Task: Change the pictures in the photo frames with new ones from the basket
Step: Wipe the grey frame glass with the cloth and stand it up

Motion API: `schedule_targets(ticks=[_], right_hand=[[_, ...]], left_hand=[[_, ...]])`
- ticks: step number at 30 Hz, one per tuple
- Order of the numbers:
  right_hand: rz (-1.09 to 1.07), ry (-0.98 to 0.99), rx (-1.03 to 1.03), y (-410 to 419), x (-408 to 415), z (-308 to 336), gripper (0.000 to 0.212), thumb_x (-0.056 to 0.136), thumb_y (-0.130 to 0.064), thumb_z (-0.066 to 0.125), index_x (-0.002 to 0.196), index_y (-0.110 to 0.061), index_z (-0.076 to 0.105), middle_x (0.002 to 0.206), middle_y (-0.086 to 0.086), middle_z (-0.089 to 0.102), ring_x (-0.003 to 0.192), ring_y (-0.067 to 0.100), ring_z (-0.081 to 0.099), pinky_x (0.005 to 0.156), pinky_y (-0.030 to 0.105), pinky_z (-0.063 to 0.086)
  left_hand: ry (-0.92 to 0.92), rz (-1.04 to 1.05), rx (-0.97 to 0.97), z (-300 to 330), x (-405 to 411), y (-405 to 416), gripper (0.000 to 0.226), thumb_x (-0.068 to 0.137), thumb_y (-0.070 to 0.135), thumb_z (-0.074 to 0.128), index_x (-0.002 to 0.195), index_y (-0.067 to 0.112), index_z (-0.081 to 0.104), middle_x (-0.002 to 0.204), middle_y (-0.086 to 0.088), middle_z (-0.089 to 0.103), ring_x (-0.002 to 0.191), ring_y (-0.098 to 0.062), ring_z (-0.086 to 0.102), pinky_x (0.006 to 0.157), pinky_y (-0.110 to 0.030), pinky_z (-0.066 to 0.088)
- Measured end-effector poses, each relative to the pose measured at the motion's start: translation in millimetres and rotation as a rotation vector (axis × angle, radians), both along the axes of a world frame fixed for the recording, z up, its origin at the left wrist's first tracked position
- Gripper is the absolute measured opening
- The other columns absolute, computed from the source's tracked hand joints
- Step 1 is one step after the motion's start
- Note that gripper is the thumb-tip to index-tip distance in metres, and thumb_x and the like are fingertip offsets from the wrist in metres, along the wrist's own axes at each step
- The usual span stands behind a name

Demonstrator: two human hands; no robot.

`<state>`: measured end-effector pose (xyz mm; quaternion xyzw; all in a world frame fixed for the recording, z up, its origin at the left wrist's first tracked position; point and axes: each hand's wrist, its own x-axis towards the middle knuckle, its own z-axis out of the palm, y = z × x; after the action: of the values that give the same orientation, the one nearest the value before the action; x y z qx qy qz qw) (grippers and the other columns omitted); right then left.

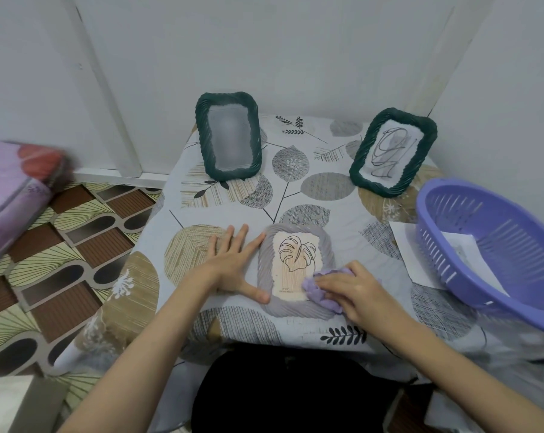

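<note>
A grey frame is laid flat on the patterned tablecloth, close to the near edge of the table, with a leaf drawing showing in its window. It is steadied by the left hand, which is spread wide with straight fingers: the thumb is pressed on the frame's left border and the fingers lie on the cloth just beside it. A crumpled purple cloth is gripped in the right hand and held against the lower right corner of the frame's front.

Two dark green frames are stood upright at the back: the left one shows a blurred, pale picture, the right one a scribbled line drawing. A purple basket is set at the right edge, with paper sheets seen inside it and under it.

The grey frame is judged light and stiff, with a ribbed border that should offer a sure grip. Its front pane, whether glass or plastic cannot be told, is likely smooth and easily marked or cracked, so the frame is best taken by its two long borders, not by the pane. The paper sheets are thin and easily creased, and are best lifted by an edge.
</note>
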<state>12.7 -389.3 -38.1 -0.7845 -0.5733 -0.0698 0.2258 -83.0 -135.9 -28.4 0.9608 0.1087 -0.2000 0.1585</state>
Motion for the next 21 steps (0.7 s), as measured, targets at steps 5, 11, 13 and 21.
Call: schedule_targets(ticks=[5, 11, 13, 21], right_hand=[[-0.12, 0.021, 0.016, 30, 24, 8, 0.037, 0.088, -0.038, 0.043, 0.09, -0.015, 0.072, 0.084, -0.003, 0.073, 0.067, 0.025, 0.051, 0.062, 0.03, 0.049], [-0.258, 0.211, -0.034, 88, 38, 12, 0.026, 0.089, -0.017, 0.056, 0.112, -0.013, 0.066, 0.091, 0.006, 0.066, 0.085, 0.021, 0.037, 0.078, 0.026, 0.034], [-0.24, 0.282, -0.038, 97, 26, 17, 0.027, 0.09, -0.02, 0.055, 0.115, -0.017, 0.065, 0.08, -0.012, 0.047, 0.093, 0.022, 0.04, 0.083, 0.032, 0.035], [-0.121, 0.449, -0.062, 75, -15, 17, 0.026, 0.088, -0.022, 0.058, 0.114, -0.023, 0.065, 0.091, 0.004, 0.049, 0.085, 0.009, 0.039, 0.082, 0.026, 0.036]], left_hand=[[0.006, -0.004, 0.004, 1, 0, 0, 0.13, 0.053, 0.076, 0.065, 0.14, 0.039, -0.024, 0.147, -0.003, -0.038, 0.132, -0.026, -0.039, 0.109, -0.054, -0.02], [0.006, -0.006, 0.005, 2, -1, -1, 0.13, 0.054, 0.076, 0.064, 0.14, 0.039, -0.025, 0.147, -0.003, -0.038, 0.131, -0.026, -0.04, 0.109, -0.053, -0.021], [0.008, -0.008, 0.015, 2, -1, -1, 0.13, 0.054, 0.077, 0.064, 0.14, 0.038, -0.026, 0.147, -0.003, -0.038, 0.131, -0.026, -0.04, 0.109, -0.054, -0.02], [-0.009, -0.002, 0.023, 0, 1, -1, 0.129, 0.055, 0.076, 0.064, 0.141, 0.038, -0.023, 0.148, -0.004, -0.036, 0.133, -0.027, -0.037, 0.11, -0.055, -0.018]])
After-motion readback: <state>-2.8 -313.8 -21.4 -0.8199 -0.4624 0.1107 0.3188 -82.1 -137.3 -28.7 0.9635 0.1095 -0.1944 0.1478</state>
